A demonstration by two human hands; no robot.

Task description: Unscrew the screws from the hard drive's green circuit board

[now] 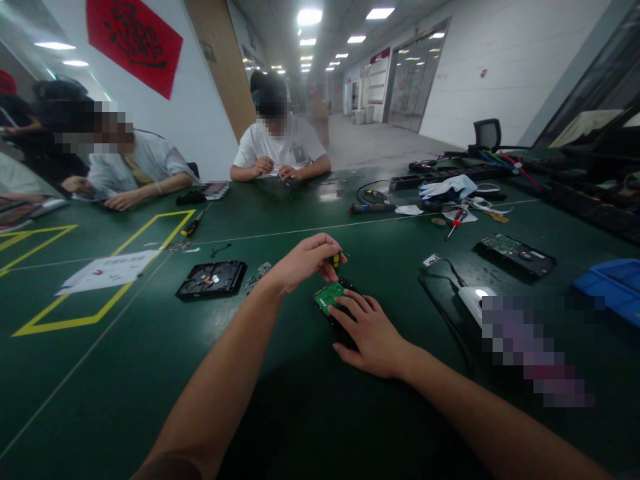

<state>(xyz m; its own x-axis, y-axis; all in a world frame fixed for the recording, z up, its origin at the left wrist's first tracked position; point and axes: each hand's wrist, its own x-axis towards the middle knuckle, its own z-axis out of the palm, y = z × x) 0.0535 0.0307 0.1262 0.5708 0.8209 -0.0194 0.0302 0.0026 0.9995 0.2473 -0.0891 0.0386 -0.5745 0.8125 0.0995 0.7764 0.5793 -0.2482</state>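
Green circuitry faces up on the compact black hard drive (327,297), which lies under the fingers of the bare right hand (373,333), on the dark green tabletop (125,380). Those fingers are spread and slightly bent across its upper side, with the thumb apart at the near edge, most likely to stop it turning or sliding. Just beyond them, the bare left hand (310,261) pinches a short black-and-yellow tool handle (337,259) between thumb and fingertips, above the drive's far end; that grip seems suited to fine control, though whether the tool's tip touches the drive cannot be told. Left of the left fingers sit a heap of small metallic parts (259,276) and an opened black rectangular casing (213,280), perhaps set aside to leave room. Well to the right of the right fingers, another black drive with a green board (517,255) and a blue plastic bin (613,290) stand apart, and a red-handled screwdriver (459,219) lies farther off, probably so nothing crowds the working hands.
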